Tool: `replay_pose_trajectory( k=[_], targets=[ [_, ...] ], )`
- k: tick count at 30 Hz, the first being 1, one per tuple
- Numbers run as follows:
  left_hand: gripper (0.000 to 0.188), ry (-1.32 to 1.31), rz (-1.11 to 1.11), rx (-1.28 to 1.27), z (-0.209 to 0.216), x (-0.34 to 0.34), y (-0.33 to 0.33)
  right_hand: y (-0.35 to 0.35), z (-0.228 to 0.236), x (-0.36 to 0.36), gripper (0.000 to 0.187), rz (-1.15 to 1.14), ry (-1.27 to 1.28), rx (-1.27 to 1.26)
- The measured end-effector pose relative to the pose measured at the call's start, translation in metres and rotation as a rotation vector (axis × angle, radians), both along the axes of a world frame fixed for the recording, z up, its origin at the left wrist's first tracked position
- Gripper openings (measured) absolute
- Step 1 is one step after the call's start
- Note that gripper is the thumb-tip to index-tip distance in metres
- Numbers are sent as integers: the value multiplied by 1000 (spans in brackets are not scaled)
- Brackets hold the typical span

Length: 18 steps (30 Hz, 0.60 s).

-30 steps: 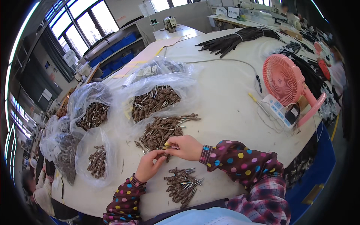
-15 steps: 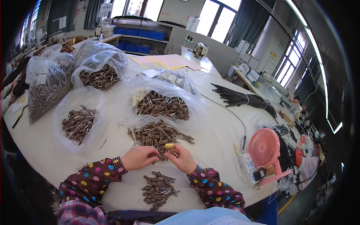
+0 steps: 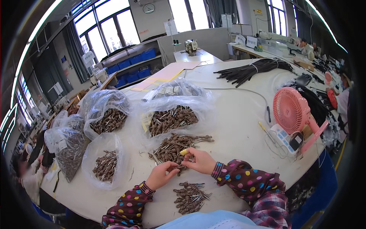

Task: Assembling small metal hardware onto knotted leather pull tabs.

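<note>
My left hand (image 3: 164, 174) and my right hand (image 3: 201, 161) meet at the near edge of a loose pile of brown knotted cords (image 3: 171, 148) with silvery metal ends. Both hands have their fingertips pinched together on a small brown knotted cord (image 3: 182, 167), mostly hidden by the fingers. A yellow cover wraps one fingertip of my right hand. Closer to me, just below the hands, lies a smaller heap of the same cords (image 3: 190, 197). Behind the pile, an open clear plastic bag (image 3: 207, 114) holds many more of them.
Further clear bags of cords stand at left, including a small open bag (image 3: 87, 162) and a full bag (image 3: 68, 152). At right are a pink fan (image 3: 291, 108), a white power strip (image 3: 284, 139) and a cable. A black strip bundle (image 3: 251, 70) lies at the back. Another person sits far left.
The view has turned and tilted, so the table sits lower and further right in the picture. My hands remain close together at the pile, fingers pinched.
</note>
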State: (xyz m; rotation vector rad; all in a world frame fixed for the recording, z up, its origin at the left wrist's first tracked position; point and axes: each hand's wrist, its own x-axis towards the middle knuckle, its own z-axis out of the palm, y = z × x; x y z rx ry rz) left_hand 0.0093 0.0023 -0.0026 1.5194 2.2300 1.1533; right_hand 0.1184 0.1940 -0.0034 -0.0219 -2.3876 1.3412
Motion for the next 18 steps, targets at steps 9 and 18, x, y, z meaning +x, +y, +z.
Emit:
replay_pose_trajectory(
  k=[9,18],
  targets=[
    [26,55,16,5,-2,-6,-7,-5,1,-5,36,40,-66,27],
    [26,18,-10,-31,-2,-10,-17,-15,-14,-5,34,57,-65,-148]
  ],
)
